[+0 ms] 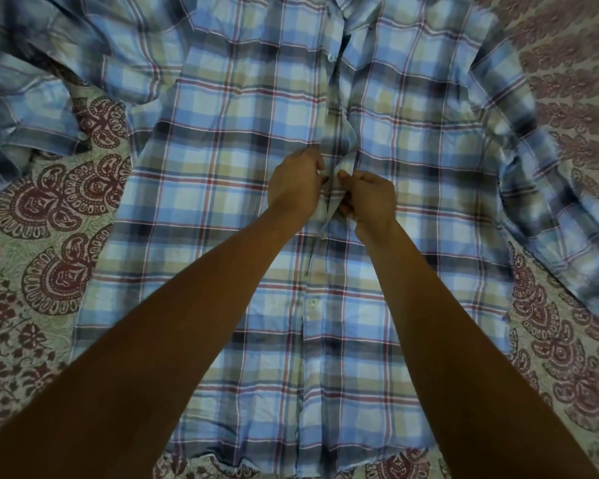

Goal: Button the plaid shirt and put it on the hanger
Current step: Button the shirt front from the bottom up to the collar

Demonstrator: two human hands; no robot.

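Note:
A blue, tan and red plaid shirt [222, 174] lies front-up and spread out on a patterned bedspread, collar away from me. My left hand [293, 184] pinches the left edge of the front placket at mid-chest. My right hand [369, 198] pinches the right edge just opposite, fingers curled on the cloth. Between the two hands the placket is bunched and slightly lifted. A white button [313, 301] shows on the closed placket below my hands, and another button [331, 57] sits near the collar where the front gapes open. No hanger is in view.
The bedspread [49, 243] has a maroon paisley print on pale green. The shirt's left sleeve [35, 108] is crumpled at the upper left; the right sleeve [550, 188] runs down the right side.

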